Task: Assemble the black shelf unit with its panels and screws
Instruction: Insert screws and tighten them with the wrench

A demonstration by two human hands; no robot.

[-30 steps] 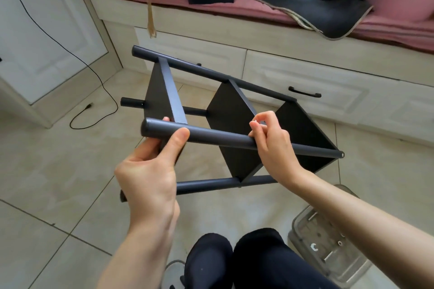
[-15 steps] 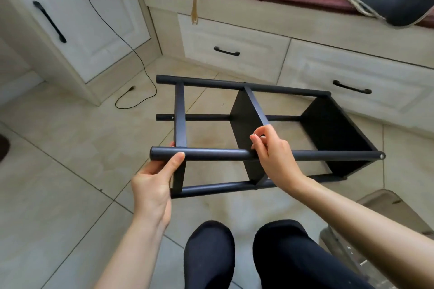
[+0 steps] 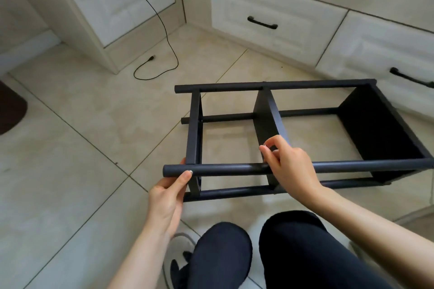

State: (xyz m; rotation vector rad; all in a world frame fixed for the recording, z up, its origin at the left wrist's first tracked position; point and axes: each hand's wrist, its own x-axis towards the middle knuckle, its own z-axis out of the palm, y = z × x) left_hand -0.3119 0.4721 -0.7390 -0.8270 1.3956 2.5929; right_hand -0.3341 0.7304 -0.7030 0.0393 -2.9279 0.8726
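The black shelf unit (image 3: pixel 366 124) lies on its side over the tiled floor, with four round poles running left to right and three flat panels between them. My left hand (image 3: pixel 168 192) grips the left end of the near upper pole (image 3: pixel 225 169), thumb on top. My right hand (image 3: pixel 287 166) sits at the middle of that pole, where the middle panel (image 3: pixel 266 115) meets it. Its thumb and forefinger pinch together at the joint; whether a screw is between them cannot be seen.
White drawers with black handles (image 3: pixel 261 22) run along the back, and a white cabinet (image 3: pixel 112 2) stands at the left. A black cable (image 3: pixel 159 54) trails over the floor. My knees in dark trousers (image 3: pixel 293 253) are at the bottom. A dark mat (image 3: pixel 9 110) lies far left.
The shelf unit has dropped lower and levelled out, shifting right in view as the camera tipped down. Both hands kept their places on the near pole.
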